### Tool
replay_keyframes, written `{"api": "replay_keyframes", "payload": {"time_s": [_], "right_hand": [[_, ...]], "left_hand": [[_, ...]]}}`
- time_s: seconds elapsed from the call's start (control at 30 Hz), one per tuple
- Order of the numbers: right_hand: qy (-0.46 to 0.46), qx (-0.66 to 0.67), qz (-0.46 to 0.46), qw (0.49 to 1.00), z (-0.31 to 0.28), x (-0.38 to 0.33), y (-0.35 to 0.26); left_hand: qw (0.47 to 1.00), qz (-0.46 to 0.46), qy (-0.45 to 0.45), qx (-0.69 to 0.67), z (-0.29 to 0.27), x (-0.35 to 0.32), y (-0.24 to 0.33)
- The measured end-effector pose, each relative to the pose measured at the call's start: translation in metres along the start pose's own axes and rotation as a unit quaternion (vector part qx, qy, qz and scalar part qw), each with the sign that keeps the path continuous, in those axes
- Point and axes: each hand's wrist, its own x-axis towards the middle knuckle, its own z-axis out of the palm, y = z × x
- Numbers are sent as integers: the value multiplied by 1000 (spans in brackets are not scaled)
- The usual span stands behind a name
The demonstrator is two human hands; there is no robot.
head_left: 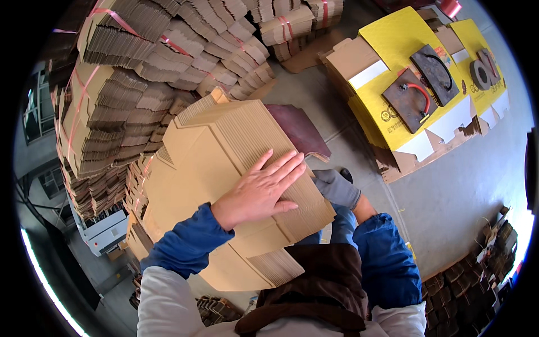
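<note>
Where the brown apron (328,264) ends, the cardboard stack (196,177) lies before the person, many thin layers showing along its right side. Near that side the left hand (264,188) rests palm-down, its grip spread flat and grasping nothing. The gloved right hand (337,188) is at the stack's right edge; its fingertips are partly hidden, so whether its grip has hold of any layers cannot be told. Each layer looks light and fairly stiff, the whole pile heavier and apt to slide; several layers pinched together at an edge seem the best hold, as thin flaps could crease. Beyond the far right corner lies a dark red sheet (297,132); farther off, two handled plates (400,106) weigh on a yellow stack (387,33).
</note>
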Motion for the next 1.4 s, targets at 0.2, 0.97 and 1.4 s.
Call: {"api": "replay_keyframes", "payload": {"time_s": [0.2, 0.97, 1.4], "right_hand": [[8, 17, -71, 997, -2, 1, 12], [-11, -14, -91, 996, -2, 0, 28], [-54, -116, -125, 984, -3, -2, 43]], "left_hand": [[1000, -18, 10, -13, -11, -1, 5], [995, -94, -21, 1, 7, -46, -14], [995, -96, -16, -12, 7, -67, -5]]}}
